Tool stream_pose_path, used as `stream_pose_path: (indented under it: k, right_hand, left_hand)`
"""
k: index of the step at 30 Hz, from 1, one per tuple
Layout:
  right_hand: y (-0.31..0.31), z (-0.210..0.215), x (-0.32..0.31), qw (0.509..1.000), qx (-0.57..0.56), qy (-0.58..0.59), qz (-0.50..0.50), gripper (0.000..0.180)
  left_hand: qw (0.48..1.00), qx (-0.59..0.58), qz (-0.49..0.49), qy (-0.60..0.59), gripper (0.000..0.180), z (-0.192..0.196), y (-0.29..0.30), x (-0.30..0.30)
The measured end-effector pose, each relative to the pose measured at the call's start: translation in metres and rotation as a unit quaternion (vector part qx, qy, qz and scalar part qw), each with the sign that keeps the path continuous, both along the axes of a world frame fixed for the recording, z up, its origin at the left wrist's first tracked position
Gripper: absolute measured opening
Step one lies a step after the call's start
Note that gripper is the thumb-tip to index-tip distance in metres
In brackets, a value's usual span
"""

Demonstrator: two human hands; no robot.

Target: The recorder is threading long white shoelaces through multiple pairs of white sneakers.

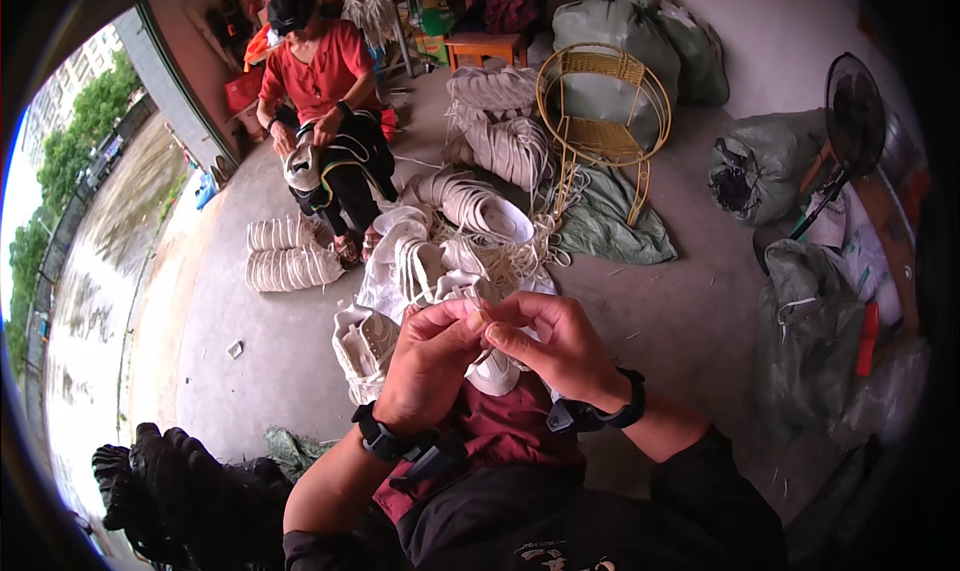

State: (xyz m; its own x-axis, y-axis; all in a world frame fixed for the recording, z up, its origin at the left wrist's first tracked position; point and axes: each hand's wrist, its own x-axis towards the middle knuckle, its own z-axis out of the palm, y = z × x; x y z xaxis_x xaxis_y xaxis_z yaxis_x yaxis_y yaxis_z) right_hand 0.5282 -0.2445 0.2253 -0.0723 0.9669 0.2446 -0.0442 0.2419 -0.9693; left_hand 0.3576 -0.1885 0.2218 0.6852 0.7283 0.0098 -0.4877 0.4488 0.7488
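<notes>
My left hand [432, 356] and my right hand [562, 349] meet at the fingertips in front of me, above my lap. Both are closed in a pinch, and whatever lies between the fingers is too small or hidden to make out. Just below them a white shoe upper [492, 375] shows, partly covered by my hands. To the left of my left hand sits another white shoe upper [362, 349] with loose laces. Beyond my fingers, more pale uppers [415, 266] lie in a heap on white plastic.
Across from me a seated person [325, 81] in a red top handles a pale shoe upper [302, 163]. Stacked bundles [290, 256] lie by that person's feet. A wicker chair [600, 136], green sacks [610, 31] and a black fan [855, 116] stand farther off.
</notes>
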Motion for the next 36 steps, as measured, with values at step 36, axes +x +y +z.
stream_pose_path:
  k: [36]
  right_hand:
    - [-0.004, 0.002, -0.013, 0.985, 0.084, -0.100, -0.114, 0.013]
  left_hand:
    - [1.000, -0.003, 0.000, 0.019, 0.020, -0.007, 0.002, -0.008]
